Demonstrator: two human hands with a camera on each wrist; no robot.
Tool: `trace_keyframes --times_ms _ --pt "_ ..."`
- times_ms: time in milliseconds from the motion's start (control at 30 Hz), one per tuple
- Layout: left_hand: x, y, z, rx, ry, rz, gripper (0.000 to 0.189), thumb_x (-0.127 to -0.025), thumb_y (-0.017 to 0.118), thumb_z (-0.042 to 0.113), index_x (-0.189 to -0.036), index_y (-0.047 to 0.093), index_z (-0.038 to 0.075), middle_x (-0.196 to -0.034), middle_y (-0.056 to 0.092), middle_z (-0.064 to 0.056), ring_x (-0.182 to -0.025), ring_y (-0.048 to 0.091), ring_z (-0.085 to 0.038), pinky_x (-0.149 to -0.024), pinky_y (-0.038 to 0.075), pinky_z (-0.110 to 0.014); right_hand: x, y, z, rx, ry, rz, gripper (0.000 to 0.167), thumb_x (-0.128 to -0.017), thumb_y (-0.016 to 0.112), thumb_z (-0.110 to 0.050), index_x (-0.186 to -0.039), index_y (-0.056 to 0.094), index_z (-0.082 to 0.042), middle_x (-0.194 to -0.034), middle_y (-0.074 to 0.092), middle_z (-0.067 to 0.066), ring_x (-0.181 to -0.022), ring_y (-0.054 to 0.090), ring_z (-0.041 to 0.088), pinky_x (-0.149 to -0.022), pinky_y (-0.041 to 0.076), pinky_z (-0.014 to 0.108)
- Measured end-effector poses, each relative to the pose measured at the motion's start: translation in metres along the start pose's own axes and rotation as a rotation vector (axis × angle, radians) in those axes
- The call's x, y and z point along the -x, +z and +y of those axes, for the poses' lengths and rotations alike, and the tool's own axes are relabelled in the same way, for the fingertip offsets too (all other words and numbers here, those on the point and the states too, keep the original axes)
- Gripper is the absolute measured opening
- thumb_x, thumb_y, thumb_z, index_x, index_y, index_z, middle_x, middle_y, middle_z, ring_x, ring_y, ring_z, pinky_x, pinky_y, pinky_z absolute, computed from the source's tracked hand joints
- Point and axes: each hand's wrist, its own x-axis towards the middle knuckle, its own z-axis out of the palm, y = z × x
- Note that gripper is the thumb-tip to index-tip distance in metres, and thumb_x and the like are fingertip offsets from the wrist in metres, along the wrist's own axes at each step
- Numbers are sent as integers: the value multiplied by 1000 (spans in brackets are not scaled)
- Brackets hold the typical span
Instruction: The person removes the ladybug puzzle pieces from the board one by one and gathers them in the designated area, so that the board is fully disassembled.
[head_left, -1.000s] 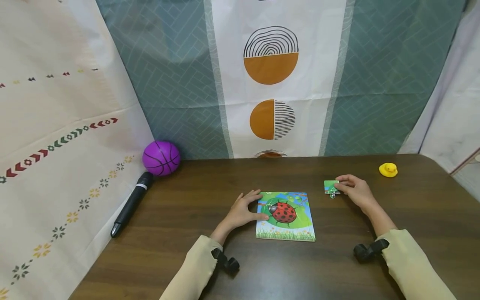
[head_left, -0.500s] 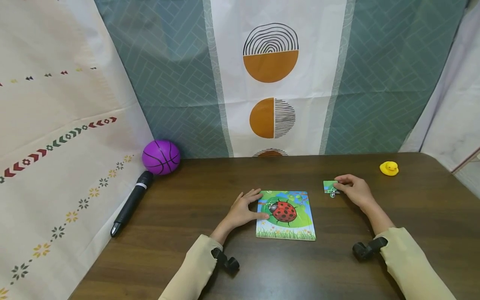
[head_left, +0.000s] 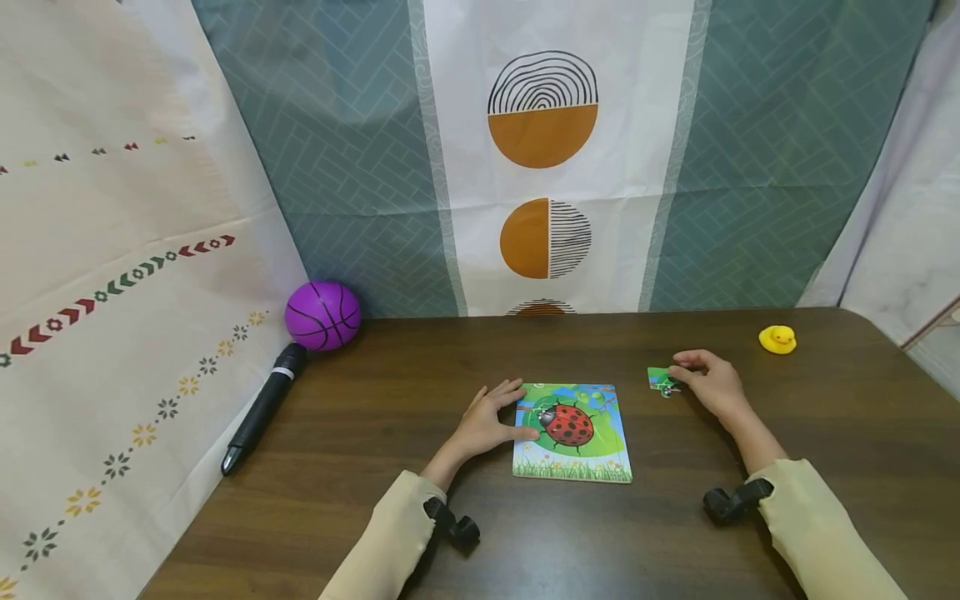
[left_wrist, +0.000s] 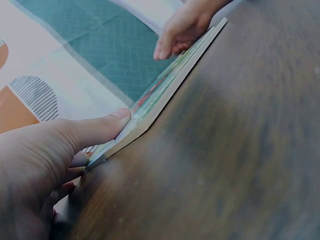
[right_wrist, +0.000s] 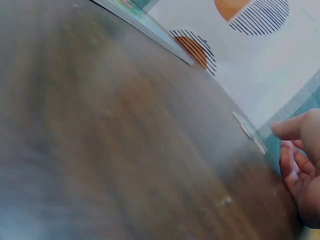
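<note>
My left hand point(head_left: 483, 421) rests at the left edge of a square ladybug puzzle board point(head_left: 573, 458), its thumb point(left_wrist: 102, 129) on the face and fingers along the upper left edge. Out to the right, a small green puzzle piece point(head_left: 658, 377) with a knob lies on the table; the right wrist view shows the thin piece point(right_wrist: 249, 132) nearly edge-on. Right beside it is my right hand point(head_left: 712, 385), thumb tip overlapping the piece's right side in the head view and forefinger slightly beyond it. The other fingers point(right_wrist: 297, 162) are loosely bent.
A yellow rubber duck point(head_left: 777, 339) sits at the back right of the brown table point(head_left: 420, 358). At the back left are a purple ball point(head_left: 322, 317) and a black microphone point(head_left: 262, 408). Patterned cloth point(head_left: 375, 167) hangs behind the table.
The puzzle piece's far edge has dropped, so it lies flatter and slightly below the right forefinger. The left hand and the board stay where they were.
</note>
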Motion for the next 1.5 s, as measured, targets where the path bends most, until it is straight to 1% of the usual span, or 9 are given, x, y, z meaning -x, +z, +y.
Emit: trace_keyframes --times_ms 100,200,400,533,700,900,1200,1367,1500 --pt "0 1 0 -2 5 -7 76 -80 81 30 -143 49 2 -155 40 -12 -149 27 -32 -122 9 -59 5 0 -11 -91 -6 -2 46 -98 59 -32 -127 55 3 -96 64 0 -73 53 3 -63 48 17" --pt "0 0 0 -3 7 -8 76 -80 81 31 -143 49 3 -155 40 -12 -149 27 -31 -122 9 -58 9 7 -28 -147 -68 -25 44 -97 60 -30 -126 55 2 -85 60 -9 -63 53 3 -58 49 21" --pt "2 -3 -1 -5 -14 2 75 -79 82 29 -142 50 4 -155 41 -11 -150 27 -30 -123 8 -57 16 43 -63 -100 -233 -144 36 -95 64 -27 -120 63 0 -97 66 10 -79 57 10 -69 49 24" --pt "1 -1 -2 -11 -18 -7 75 -79 81 31 -143 50 6 -156 40 -10 -150 27 -29 -123 8 -56 24 61 -70 -76 -226 -269 38 -94 65 -28 -123 63 -2 -109 62 15 -91 55 18 -75 48 28" --pt "2 1 -4 -8 -27 -22 75 -80 81 31 -144 49 7 -156 39 -10 -151 25 -30 -123 8 -56 31 74 -70 -74 -244 -348 40 -92 67 -26 -125 63 -3 -109 60 14 -93 52 20 -77 46 32" --pt "2 -3 0 -9 -33 -35 77 -80 81 31 -145 48 6 -157 38 -10 -151 23 -31 -123 6 -56 34 88 -82 -48 -317 -363 39 -90 70 -24 -123 65 -3 -107 61 13 -96 52 24 -78 47 35" --pt "-2 -3 0 -44 -25 -25 78 -80 81 32 -144 47 5 -156 38 -10 -151 25 -30 -123 8 -57 36 104 -95 86 -299 -305 42 -86 74 -30 -125 68 -15 -113 47 15 -106 37 31 -80 41 44" --pt "-2 -2 0 -43 -28 -33 78 -80 80 32 -145 47 5 -157 37 -10 -151 24 -30 -124 7 -56 39 104 -97 149 -329 -294 40 -85 75 -32 -121 70 -16 -106 46 12 -100 36 29 -76 35 40" --pt "-1 -2 0 -38 -31 -31 78 -80 81 31 -145 47 5 -157 38 -9 -151 25 -29 -124 7 -56 40 104 -97 156 -338 -300 39 -85 75 -35 -120 71 -17 -114 47 15 -105 37 33 -81 37 47"
